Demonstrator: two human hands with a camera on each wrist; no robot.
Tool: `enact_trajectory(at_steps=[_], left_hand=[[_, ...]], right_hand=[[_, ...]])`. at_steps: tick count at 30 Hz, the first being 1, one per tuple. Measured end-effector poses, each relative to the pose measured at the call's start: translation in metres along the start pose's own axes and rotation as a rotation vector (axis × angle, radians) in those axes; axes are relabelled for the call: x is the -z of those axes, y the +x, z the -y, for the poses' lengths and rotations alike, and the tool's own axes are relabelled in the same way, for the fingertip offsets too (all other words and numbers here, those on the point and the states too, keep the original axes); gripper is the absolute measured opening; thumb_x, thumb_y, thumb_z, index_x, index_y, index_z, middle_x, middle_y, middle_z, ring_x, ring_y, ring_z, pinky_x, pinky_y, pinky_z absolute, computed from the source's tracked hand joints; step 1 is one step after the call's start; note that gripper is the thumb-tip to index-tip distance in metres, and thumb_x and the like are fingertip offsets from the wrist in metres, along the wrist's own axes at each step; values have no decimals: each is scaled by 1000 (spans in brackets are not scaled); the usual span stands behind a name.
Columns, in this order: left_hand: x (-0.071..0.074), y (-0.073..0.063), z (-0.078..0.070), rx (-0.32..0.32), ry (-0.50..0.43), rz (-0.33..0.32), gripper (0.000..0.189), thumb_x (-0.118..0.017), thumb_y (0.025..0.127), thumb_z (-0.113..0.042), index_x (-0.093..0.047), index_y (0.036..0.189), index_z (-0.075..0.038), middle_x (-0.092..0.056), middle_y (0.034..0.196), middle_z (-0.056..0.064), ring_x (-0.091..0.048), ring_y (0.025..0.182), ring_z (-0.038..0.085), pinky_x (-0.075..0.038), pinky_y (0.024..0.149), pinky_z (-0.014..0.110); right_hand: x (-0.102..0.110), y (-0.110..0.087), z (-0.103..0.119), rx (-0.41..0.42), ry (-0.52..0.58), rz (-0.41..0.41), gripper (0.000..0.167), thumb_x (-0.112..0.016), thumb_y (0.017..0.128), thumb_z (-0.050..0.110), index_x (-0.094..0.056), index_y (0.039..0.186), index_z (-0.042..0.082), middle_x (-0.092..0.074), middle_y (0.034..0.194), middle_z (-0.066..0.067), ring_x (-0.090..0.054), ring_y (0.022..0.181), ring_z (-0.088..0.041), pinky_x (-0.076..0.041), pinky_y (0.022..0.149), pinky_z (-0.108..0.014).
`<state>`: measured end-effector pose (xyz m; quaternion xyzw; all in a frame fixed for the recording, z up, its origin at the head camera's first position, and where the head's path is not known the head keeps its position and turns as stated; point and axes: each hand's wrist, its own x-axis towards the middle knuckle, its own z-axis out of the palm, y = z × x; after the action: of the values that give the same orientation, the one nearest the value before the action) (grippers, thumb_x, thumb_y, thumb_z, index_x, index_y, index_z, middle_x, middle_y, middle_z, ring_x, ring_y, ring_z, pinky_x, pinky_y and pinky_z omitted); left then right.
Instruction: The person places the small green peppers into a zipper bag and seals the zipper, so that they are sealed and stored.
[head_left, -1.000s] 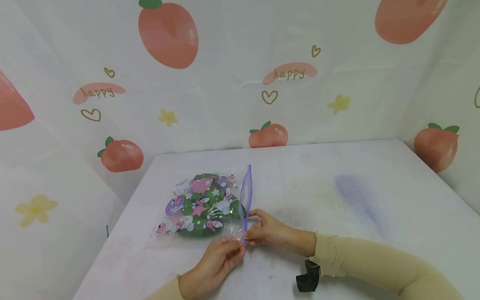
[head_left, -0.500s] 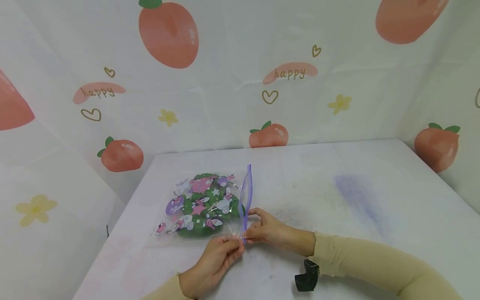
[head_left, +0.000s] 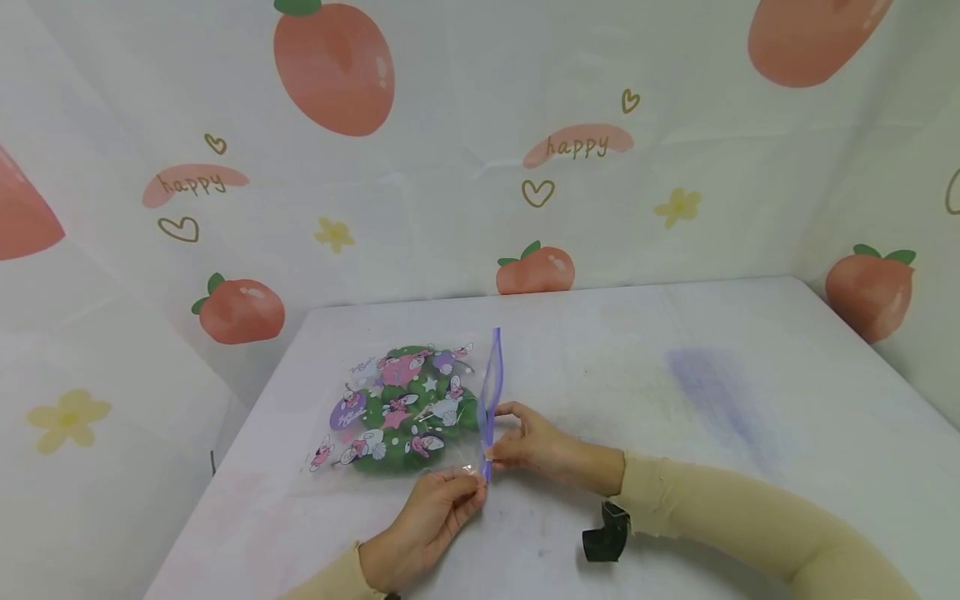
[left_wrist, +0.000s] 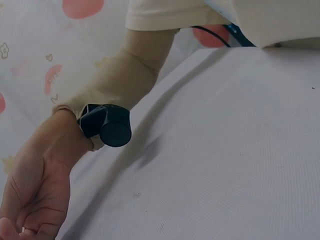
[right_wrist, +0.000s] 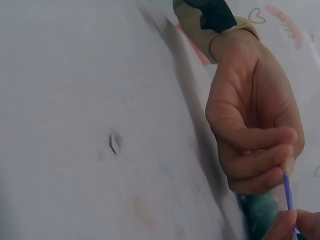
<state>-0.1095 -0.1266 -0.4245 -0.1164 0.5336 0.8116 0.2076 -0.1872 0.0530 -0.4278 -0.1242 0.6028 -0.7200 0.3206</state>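
Note:
A clear zip bag point(head_left: 397, 408) with pink and purple cartoon prints lies on the white table, its purple zip strip point(head_left: 497, 337) facing right. Something green and bulky fills the bag; its kind is blurred by the plastic and prints. My left hand point(head_left: 427, 525) pinches the near corner of the strip, and the right wrist view also shows this left hand point(right_wrist: 250, 110). Just beyond it along the strip, my right hand point(head_left: 536, 450) pinches the zip between thumb and finger. Farther along, the two purple edges stand slightly apart. The left wrist view shows my right hand point(left_wrist: 40, 170) from its palm side.
A black wrist device point(head_left: 606, 533) hangs under the right forearm, close over the table point(head_left: 637, 333). Behind the table rises a white cloth backdrop point(head_left: 450, 167) printed with peaches, hearts and flowers. A bluish stain point(head_left: 712, 400) marks the tabletop on the right.
My right hand has slid a little away from my left hand along the zip strip. The gap between the purple edges looks narrower. The left hand keeps its hold on the corner.

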Motion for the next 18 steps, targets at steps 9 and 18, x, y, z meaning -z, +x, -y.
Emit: enact_trajectory(at_steps=[9, 18], left_hand=[[2, -1, -2, 20, 7, 13, 10, -54, 93, 1, -64, 92, 2, -61, 84, 4, -61, 76, 4, -52, 76, 15], [3, -2, -1, 26, 11, 20, 11, -55, 92, 1, -62, 98, 7, -61, 84, 4, -61, 76, 4, -52, 76, 14]], right_hand=[[7, 8, 7, -6, -27, -52, 64, -60, 87, -7, -27, 141, -6, -68, 76, -2, -62, 69, -10, -54, 72, -23], [17, 24, 12, -48, -83, -136, 61, -63, 88, -5, -34, 142, -6, -71, 84, -7, -65, 73, -11, -55, 76, -26]])
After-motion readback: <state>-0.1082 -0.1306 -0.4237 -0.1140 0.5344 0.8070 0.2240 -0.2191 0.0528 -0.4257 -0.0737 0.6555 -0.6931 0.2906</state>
